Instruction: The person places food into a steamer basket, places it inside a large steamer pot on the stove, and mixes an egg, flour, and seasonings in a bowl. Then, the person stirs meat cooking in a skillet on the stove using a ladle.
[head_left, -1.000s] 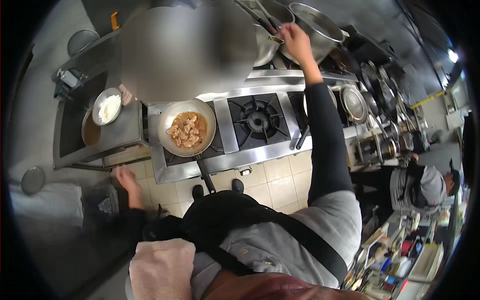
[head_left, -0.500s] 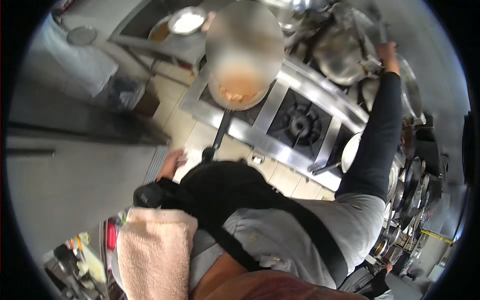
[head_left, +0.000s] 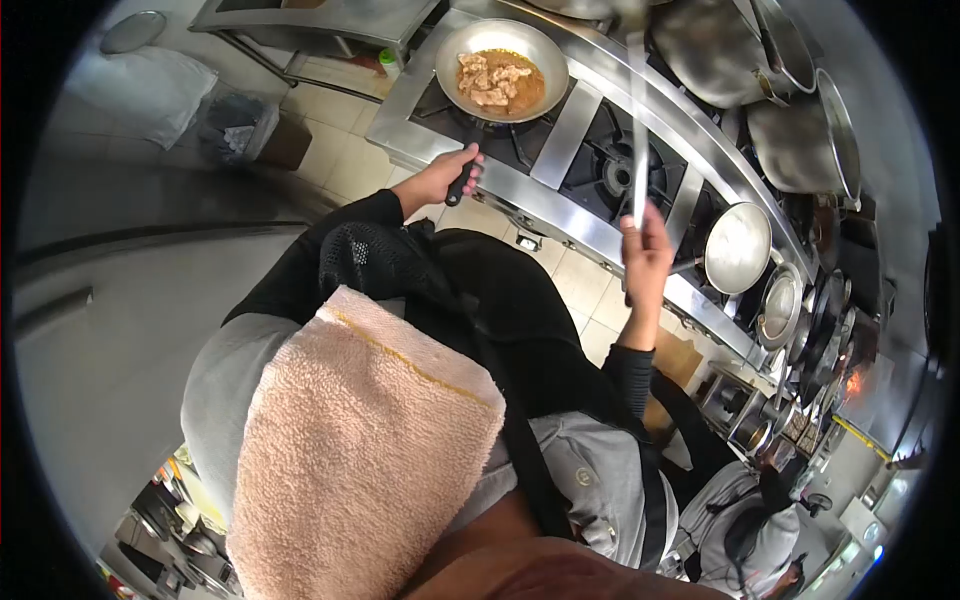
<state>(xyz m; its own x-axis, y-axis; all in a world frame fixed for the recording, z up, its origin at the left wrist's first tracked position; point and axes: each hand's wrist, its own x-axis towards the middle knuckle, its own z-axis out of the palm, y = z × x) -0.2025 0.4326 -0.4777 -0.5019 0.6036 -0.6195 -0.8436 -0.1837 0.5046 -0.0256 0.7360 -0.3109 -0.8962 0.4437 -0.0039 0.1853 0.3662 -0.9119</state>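
Note:
A frying pan stands on the left burner, with chunks of meat in reddish-brown sauce. My left hand is closed round the pan's black handle. Above the front of the stove, my right hand grips a long metal utensil, held upright in the view. Motion blurs its far end, so its kind cannot be made out. The utensil passes over the middle burner, apart from the pan.
Large metal pots line the back of the stove. A smaller pan sits at the right. A bin stands on the floor at left. Another person is at lower right. A pink towel hangs over my shoulder.
My right hand has come back from the pots at the far right and now holds the long utensil. My left hand, open before, has moved up and closed on the pan handle.

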